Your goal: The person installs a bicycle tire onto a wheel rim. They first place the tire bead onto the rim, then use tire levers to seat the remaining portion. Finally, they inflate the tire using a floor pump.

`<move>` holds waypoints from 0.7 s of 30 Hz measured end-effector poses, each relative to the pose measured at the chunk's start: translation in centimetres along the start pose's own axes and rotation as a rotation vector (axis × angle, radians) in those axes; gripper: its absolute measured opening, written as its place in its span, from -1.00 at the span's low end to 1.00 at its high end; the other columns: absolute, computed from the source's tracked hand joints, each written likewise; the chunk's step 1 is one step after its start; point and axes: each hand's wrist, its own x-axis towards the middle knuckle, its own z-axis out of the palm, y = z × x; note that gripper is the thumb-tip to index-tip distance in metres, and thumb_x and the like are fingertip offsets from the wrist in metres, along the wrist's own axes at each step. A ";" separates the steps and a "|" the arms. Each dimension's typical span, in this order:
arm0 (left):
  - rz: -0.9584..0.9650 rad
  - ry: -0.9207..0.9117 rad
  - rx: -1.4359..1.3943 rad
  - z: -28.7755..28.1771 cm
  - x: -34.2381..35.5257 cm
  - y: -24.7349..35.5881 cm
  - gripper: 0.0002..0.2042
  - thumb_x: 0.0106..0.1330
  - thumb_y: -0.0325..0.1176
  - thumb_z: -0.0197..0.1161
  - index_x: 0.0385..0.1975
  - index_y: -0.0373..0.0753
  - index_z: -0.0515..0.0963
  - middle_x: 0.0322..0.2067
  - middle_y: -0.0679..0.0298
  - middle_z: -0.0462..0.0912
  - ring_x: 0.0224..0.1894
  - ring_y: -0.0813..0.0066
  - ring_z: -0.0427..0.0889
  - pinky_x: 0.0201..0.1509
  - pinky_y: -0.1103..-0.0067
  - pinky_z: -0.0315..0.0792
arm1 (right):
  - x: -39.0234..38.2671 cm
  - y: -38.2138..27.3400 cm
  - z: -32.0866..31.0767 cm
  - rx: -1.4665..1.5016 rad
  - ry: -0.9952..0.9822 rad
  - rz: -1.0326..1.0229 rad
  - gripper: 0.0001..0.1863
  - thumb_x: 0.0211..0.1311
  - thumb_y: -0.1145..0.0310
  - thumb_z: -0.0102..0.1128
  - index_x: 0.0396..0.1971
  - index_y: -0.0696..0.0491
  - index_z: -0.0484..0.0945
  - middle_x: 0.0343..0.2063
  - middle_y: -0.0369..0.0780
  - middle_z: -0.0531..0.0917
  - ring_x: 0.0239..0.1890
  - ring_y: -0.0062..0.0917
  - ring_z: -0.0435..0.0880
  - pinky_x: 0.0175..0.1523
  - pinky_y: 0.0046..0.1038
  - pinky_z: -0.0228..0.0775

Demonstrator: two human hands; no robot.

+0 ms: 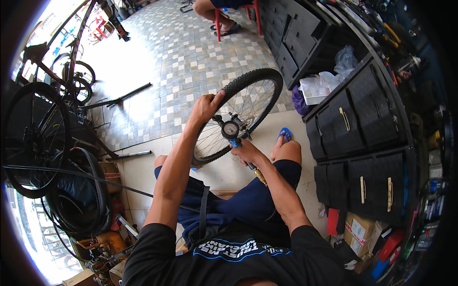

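A bicycle wheel with a black knobby tire stands upright, tilted, between my legs. My left hand grips the tire at its upper left side, thumb lying along the tread. In my right hand is a tire inflator with a round dial gauge and a blue body, held in front of the spokes. A brass fitting shows below that hand, at the inflator's lower end. The inflator's head reaches toward the rim; whether it sits on the valve I cannot make out.
Black drawer cabinets line the right side, with a white basket of plastic bags beside them. A bicycle and loose tires crowd the left. A dark tube lies on the tiles. Another person's legs show near a red stool.
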 end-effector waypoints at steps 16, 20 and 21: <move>-0.021 0.005 0.019 -0.3 -0.2 0.1 -0.19 0.43 0.38 -0.08 -0.43 -0.44 0.62 -0.57 -0.16 0.57 -0.42 -0.08 0.62 -0.23 0.14 0.42 | 0.3 0.1 -0.1 -0.053 -0.004 -0.027 -0.72 0.13 0.35 0.21 -0.19 0.09 0.41 -0.60 -0.28 0.43 -0.77 -0.59 0.41 -0.73 -0.45 0.26; -0.029 0.011 0.003 -0.2 -0.1 -0.1 -0.20 0.43 0.38 -0.08 -0.42 -0.44 0.63 -0.57 -0.16 0.57 -0.41 -0.09 0.62 -0.23 0.14 0.42 | 0.4 0.1 -0.1 -0.035 0.003 -0.023 -0.71 0.12 0.35 0.21 -0.18 0.09 0.42 -0.60 -0.28 0.43 -0.77 -0.59 0.41 -0.73 -0.45 0.26; -0.034 0.010 0.008 -0.2 -0.1 -0.1 -0.20 0.43 0.38 -0.08 -0.42 -0.44 0.63 -0.57 -0.16 0.58 -0.41 -0.09 0.62 -0.23 0.14 0.42 | 0.4 0.1 -0.1 -0.039 0.002 -0.022 -0.71 0.12 0.35 0.21 -0.18 0.09 0.42 -0.60 -0.28 0.43 -0.77 -0.59 0.41 -0.73 -0.45 0.26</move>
